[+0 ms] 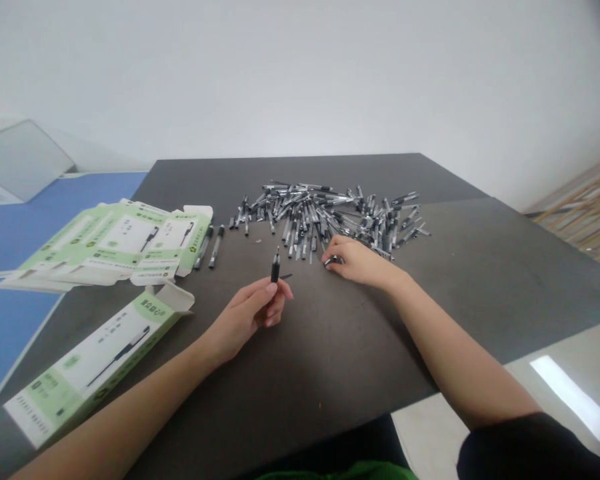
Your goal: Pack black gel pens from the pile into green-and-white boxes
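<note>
As the head view is read with the left hand (260, 303) at the centre of the clock, 1 pen (275, 267) is held nearly upright at 12 o'clock, pinched between thumb and fingers, its bare point turned upward. A thin dark sliver (287, 276) is seen beside the grip at 1 o'clock; what it belongs to cannot be told. At 2 o'clock the right hand (349, 259) is placed at the near edge of the pen pile (305, 207), its fingers drawn narrow around a small dark piece (334, 260); whether this is a cap cannot be told. The pile itself is spread loosely at 1 o'clock on the dark table (310, 380). Toward 11 o'clock, 2 capped pens (217, 247) are laid side by side, just beside the stacked green-and-white cartons (120, 233), which are overlapped at 10 o'clock. Between 8 and 9 o'clock 1 carton with an open end flap (105, 353) is set apart, its opening pointed toward 1 o'clock. A blue surface (15, 327) is partly covered by the stack at 9 o'clock.
</note>
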`<state>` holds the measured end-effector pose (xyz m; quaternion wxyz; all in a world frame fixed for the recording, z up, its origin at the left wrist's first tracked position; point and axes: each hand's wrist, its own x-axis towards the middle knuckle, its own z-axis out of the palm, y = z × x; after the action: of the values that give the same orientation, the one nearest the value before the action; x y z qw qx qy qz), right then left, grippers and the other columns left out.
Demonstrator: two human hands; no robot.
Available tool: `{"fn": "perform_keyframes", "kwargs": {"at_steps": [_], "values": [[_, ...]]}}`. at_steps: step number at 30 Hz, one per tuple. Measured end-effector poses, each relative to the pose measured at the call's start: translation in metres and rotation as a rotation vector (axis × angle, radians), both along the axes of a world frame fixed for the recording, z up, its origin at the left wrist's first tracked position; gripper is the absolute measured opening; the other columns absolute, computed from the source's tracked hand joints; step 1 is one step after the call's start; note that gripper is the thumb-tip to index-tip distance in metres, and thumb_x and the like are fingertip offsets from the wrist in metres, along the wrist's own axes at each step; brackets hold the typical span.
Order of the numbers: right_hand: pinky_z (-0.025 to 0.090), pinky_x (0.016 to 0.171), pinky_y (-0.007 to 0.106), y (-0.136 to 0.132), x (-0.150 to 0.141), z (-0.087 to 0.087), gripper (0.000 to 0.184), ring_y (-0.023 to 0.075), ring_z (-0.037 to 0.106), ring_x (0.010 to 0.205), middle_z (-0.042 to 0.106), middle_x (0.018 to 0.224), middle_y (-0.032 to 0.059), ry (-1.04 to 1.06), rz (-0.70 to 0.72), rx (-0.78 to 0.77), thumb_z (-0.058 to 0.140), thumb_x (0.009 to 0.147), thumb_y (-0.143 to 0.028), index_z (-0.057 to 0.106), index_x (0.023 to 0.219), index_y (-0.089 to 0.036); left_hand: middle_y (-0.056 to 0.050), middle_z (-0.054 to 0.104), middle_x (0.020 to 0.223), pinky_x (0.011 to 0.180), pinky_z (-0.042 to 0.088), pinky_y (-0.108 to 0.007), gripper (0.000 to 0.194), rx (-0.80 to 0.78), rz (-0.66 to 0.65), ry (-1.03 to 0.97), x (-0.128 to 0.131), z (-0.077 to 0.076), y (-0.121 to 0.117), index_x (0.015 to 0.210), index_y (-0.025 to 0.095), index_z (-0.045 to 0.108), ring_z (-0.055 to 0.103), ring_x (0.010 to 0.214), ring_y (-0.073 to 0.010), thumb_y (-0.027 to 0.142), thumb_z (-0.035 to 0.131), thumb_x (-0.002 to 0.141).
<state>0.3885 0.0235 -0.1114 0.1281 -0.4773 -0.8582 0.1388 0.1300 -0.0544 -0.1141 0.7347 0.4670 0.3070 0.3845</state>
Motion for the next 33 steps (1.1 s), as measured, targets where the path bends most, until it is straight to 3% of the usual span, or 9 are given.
{"fn": "perform_keyframes", "kwargs": {"at_steps": [4, 10, 15, 21, 23, 25, 27, 29, 33], "values": [[0.047, 0.085, 0.027, -0.002, -0.007, -0.006, 0.027, 0.0175, 0.063, 0.087, 0.066, 0.09, 0.0082, -0.035, 0.017, -0.007, 0.051, 0.086, 0.002, 0.073, 0.086, -0.012, 0.006, 0.041, 0.06, 0.053, 0.028, -0.025, 0.033, 0.001, -0.018, 0.015, -0.005, -0.001, -0.01, 0.089, 0.015, 0.066, 0.038, 0.053, -0.0084, 0.046, 0.057, 0.095], [0.046, 0.083, 0.029, -0.011, -0.011, -0.003, 0.026, 0.0201, 0.064, 0.089, 0.066, 0.097, 0.0124, -0.118, 0.003, -0.003, 0.05, 0.091, -0.003, 0.074, 0.096, -0.009, 0.006, 0.04, 0.061, 0.054, 0.028, -0.026, 0.034, -0.015, 0.018, 0.05, -0.004, -0.002, -0.012, 0.087, 0.015, 0.064, 0.038, 0.053, -0.0083, 0.047, 0.056, 0.095], [0.045, 0.077, 0.031, -0.019, -0.016, -0.006, 0.032, 0.0208, 0.063, 0.081, 0.063, 0.091, 0.014, -0.192, -0.014, 0.016, 0.045, 0.091, 0.0, 0.076, 0.092, -0.007, 0.006, 0.039, 0.06, 0.053, 0.027, -0.026, 0.033, -0.03, 0.032, 0.064, -0.002, 0.0, -0.015, 0.087, 0.015, 0.063, 0.037, 0.052, -0.0082, 0.046, 0.055, 0.096], [0.046, 0.08, 0.031, -0.024, -0.017, -0.002, 0.029, 0.0193, 0.062, 0.082, 0.064, 0.098, 0.014, -0.157, -0.021, 0.033, 0.045, 0.091, 0.0, 0.073, 0.092, -0.008, 0.007, 0.038, 0.06, 0.053, 0.026, -0.026, 0.033, -0.046, 0.011, 0.083, 0.001, -0.005, -0.019, 0.086, 0.016, 0.061, 0.037, 0.052, -0.008, 0.046, 0.052, 0.097], [0.046, 0.083, 0.03, -0.026, -0.018, 0.004, 0.026, 0.0181, 0.063, 0.087, 0.065, 0.098, 0.0115, 0.012, 0.003, 0.027, 0.047, 0.09, 0.0, 0.071, 0.09, -0.011, 0.007, 0.038, 0.06, 0.053, 0.026, -0.025, 0.034, -0.04, -0.002, 0.093, 0.002, -0.008, -0.02, 0.087, 0.016, 0.061, 0.036, 0.052, -0.0079, 0.046, 0.051, 0.098], [0.047, 0.082, 0.029, -0.029, -0.02, 0.011, 0.019, 0.0165, 0.063, 0.086, 0.068, 0.092, 0.0072, 0.324, 0.004, -0.013, 0.053, 0.091, -0.005, 0.07, 0.089, -0.014, 0.007, 0.039, 0.06, 0.052, 0.026, -0.025, 0.034, -0.016, -0.024, 0.114, 0.004, -0.01, -0.021, 0.088, 0.016, 0.061, 0.036, 0.051, -0.008, 0.047, 0.05, 0.098], [0.048, 0.077, 0.028, -0.034, -0.025, 0.019, 0.008, 0.0148, 0.062, 0.08, 0.069, 0.085, 0.0034, 0.675, -0.03, -0.106, 0.061, 0.091, -0.017, 0.069, 0.09, -0.017, 0.007, 0.04, 0.06, 0.052, 0.027, -0.025, 0.035, 0.017, -0.046, 0.149, 0.006, -0.01, -0.022, 0.089, 0.016, 0.061, 0.037, 0.051, -0.0084, 0.047, 0.05, 0.098], [0.049, 0.072, 0.028, -0.041, -0.032, 0.024, 0.012, 0.0133, 0.06, 0.073, 0.069, 0.083, 0.0019, 0.952, -0.063, -0.219, 0.069, 0.088, -0.03, 0.069, 0.091, -0.018, 0.007, 0.041, 0.06, 0.052, 0.027, -0.026, 0.035, 0.055, -0.067, 0.189, 0.007, -0.009, -0.024, 0.089, 0.015, 0.061, 0.037, 0.051, -0.0088, 0.047, 0.05, 0.098], [0.047, 0.069, 0.027, -0.052, -0.047, 0.027, 0.027, 0.0118, 0.056, 0.069, 0.067, 0.079, 0.0004, 1.15, -0.042, -0.379, 0.078, 0.081, -0.044, 0.069, 0.085, -0.019, 0.006, 0.042, 0.06, 0.053, 0.028, -0.026, 0.036, 0.092, -0.084, 0.234, 0.008, -0.007, -0.025, 0.09, 0.016, 0.061, 0.037, 0.052, -0.0095, 0.049, 0.05, 0.097]]}}
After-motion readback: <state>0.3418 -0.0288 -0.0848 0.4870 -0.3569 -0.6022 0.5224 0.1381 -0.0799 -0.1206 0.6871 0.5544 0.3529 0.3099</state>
